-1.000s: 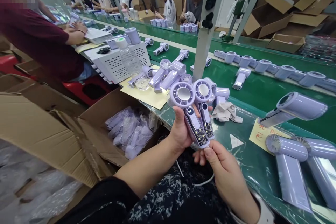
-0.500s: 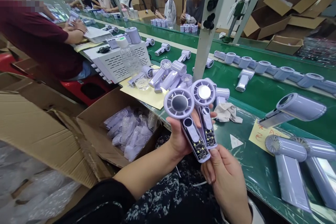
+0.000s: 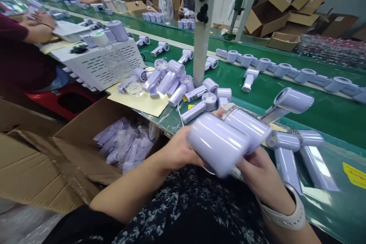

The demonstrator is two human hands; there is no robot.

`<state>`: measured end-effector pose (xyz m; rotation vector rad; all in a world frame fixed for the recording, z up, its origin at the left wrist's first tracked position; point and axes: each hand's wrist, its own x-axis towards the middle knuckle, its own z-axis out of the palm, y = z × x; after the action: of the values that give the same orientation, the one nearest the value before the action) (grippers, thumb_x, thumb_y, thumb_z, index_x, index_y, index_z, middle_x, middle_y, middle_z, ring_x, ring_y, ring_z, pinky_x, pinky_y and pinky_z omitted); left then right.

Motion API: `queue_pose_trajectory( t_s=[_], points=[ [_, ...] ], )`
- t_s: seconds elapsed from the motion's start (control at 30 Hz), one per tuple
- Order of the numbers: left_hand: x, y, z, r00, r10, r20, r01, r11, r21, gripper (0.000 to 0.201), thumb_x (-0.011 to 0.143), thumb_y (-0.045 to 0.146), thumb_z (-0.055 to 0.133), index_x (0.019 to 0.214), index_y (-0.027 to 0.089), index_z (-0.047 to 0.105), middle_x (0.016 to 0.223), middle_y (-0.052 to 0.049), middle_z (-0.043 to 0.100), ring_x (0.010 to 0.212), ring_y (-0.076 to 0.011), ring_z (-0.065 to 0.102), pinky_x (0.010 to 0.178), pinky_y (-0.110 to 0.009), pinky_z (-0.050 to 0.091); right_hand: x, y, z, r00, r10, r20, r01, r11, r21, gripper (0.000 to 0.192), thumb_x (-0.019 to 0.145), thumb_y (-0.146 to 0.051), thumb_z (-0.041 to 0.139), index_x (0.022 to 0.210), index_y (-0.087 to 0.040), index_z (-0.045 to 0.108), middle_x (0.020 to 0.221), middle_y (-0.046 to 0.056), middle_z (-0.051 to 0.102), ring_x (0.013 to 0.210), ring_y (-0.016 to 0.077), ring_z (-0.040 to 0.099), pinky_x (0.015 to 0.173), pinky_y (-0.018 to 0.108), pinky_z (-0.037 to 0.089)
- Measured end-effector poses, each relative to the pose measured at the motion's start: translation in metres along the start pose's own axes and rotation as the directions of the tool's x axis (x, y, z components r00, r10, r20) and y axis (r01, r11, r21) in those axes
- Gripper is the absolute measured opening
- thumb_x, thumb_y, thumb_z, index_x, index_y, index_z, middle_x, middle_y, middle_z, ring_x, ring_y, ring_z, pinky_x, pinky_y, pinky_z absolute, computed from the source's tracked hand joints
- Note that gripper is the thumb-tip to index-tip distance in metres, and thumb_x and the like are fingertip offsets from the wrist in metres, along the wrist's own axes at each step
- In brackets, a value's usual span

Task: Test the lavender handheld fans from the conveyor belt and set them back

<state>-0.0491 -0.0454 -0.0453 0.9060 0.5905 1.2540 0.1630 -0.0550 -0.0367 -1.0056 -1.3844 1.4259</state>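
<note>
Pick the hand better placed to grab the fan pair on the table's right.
The right hand, likely: it is close to that fan pair; the left hand is farther, across the held fans.

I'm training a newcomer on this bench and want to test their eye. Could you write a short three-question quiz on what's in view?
1. Count: how many lavender fans are held up in front of the person, at the left hand and right hand?
2. Multiple choice: whose wrist bears the pale strap? A) the left hand's; B) the right hand's; C) both.
3. True or false: the open cardboard box at lower left holds only glass bottles.

Key:
1. Two.
2. B.
3. False; it holds lavender pieces, at least some in clear wrapping.
</note>
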Motion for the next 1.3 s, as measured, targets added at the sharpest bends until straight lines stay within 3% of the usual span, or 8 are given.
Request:
queue_pose_trajectory(
  t_s=[0.13, 0.2, 0.27, 0.33, 0.47, 0.63, 1.0, 1.3],
  points=[
    [0.006, -0.001, -0.002, 0.989, 0.074, -0.128, -0.078, 0.997, -0.027, 0.047, 0.080, 0.058, 0.080, 0.108, 0.022, 0.075, 0.100, -0.006, 0.077, 0.095, -0.0209, 0.072, 0.101, -0.043, 0.058, -0.003, -0.001, -0.002, 0.961, 0.232, -0.151, -0.177, 0.934, 0.311, 0.054, 0.074, -0.059, 0.088, 0.107, -0.021, 0.069, 0.094, 0.008, 0.079, 0.073, 0.0223, 0.073, 0.066, 0.036, 0.064],
    [0.008, -0.002, 0.000, 0.977, 0.003, -0.213, -0.028, 0.993, -0.118, 0.049, 0.085, 0.062, 0.072, 0.115, 0.023, 0.071, 0.085, -0.001, 0.072, 0.076, -0.0160, 0.068, 0.086, -0.040, 0.063, -0.002, -0.003, -0.003, 0.937, 0.300, -0.179, -0.223, 0.908, 0.354, 0.057, 0.068, -0.062, 0.091, 0.100, -0.020, 0.069, 0.082, 0.005, 0.075, 0.062, 0.0175, 0.068, 0.058, 0.030, 0.060],
    [0.008, -0.003, 0.003, 0.970, -0.098, -0.223, 0.056, 0.981, -0.186, 0.056, 0.087, 0.064, 0.070, 0.123, 0.022, 0.066, 0.082, -0.001, 0.068, 0.070, -0.0147, 0.064, 0.073, -0.034, 0.062, -0.002, -0.005, -0.004, 0.924, 0.334, -0.186, -0.245, 0.891, 0.383, 0.054, 0.069, -0.062, 0.090, 0.095, -0.019, 0.070, 0.079, 0.003, 0.073, 0.062, 0.0152, 0.066, 0.059, 0.027, 0.059],
    [0.005, -0.004, 0.006, 0.974, -0.142, -0.179, 0.100, 0.970, -0.223, 0.059, 0.081, 0.059, 0.079, 0.124, 0.021, 0.063, 0.086, -0.002, 0.068, 0.073, -0.0159, 0.065, 0.069, -0.032, 0.060, -0.005, -0.008, -0.005, 0.929, 0.336, -0.157, -0.244, 0.871, 0.426, 0.048, 0.072, -0.057, 0.089, 0.098, -0.019, 0.074, 0.088, 0.005, 0.075, 0.073, 0.0163, 0.069, 0.066, 0.027, 0.060],
    [-0.003, -0.006, 0.011, 0.994, -0.097, -0.053, 0.085, 0.977, -0.197, 0.052, 0.072, 0.023, 0.088, 0.117, 0.023, 0.061, 0.088, 0.001, 0.064, 0.075, -0.0133, 0.063, 0.068, -0.027, 0.057, -0.014, -0.013, -0.005, 0.963, 0.266, -0.052, -0.218, 0.875, 0.432, 0.043, 0.076, -0.036, 0.088, 0.115, -0.024, 0.076, 0.107, 0.007, 0.076, 0.092, 0.0199, 0.070, 0.081, 0.031, 0.061],
    [-0.007, -0.007, 0.016, 0.995, -0.033, 0.089, 0.043, 0.992, -0.121, 0.045, 0.081, 0.022, 0.081, 0.119, 0.022, 0.057, 0.091, 0.001, 0.063, 0.075, -0.0129, 0.065, 0.065, -0.027, 0.057, -0.020, -0.012, -0.002, 0.978, 0.207, -0.008, -0.184, 0.887, 0.423, 0.040, 0.081, -0.036, 0.086, 0.118, -0.026, 0.075, 0.100, 0.005, 0.076, 0.082, 0.0181, 0.070, 0.077, 0.030, 0.061],
    [-0.012, -0.004, 0.018, 0.995, -0.087, 0.057, 0.089, 0.995, -0.037, 0.047, 0.082, 0.027, 0.081, 0.120, 0.021, 0.053, 0.093, 0.000, 0.061, 0.072, -0.0135, 0.065, 0.065, -0.029, 0.056, -0.015, -0.010, 0.005, 0.958, 0.286, 0.037, -0.275, 0.868, 0.414, 0.042, 0.083, -0.043, 0.081, 0.120, -0.026, 0.073, 0.103, 0.008, 0.077, 0.087, 0.0239, 0.074, 0.086, 0.040, 0.062],
    [-0.014, -0.003, 0.016, 0.995, -0.069, 0.069, 0.075, 0.993, -0.089, 0.050, 0.078, 0.025, 0.083, 0.120, 0.022, 0.056, 0.090, 0.001, 0.062, 0.073, -0.0136, 0.064, 0.063, -0.028, 0.057, -0.016, -0.011, 0.005, 0.971, 0.238, 0.020, -0.220, 0.857, 0.465, 0.038, 0.078, -0.034, 0.089, 0.114, -0.025, 0.078, 0.098, 0.005, 0.078, 0.081, 0.0164, 0.071, 0.079, 0.027, 0.060]
  ],
)
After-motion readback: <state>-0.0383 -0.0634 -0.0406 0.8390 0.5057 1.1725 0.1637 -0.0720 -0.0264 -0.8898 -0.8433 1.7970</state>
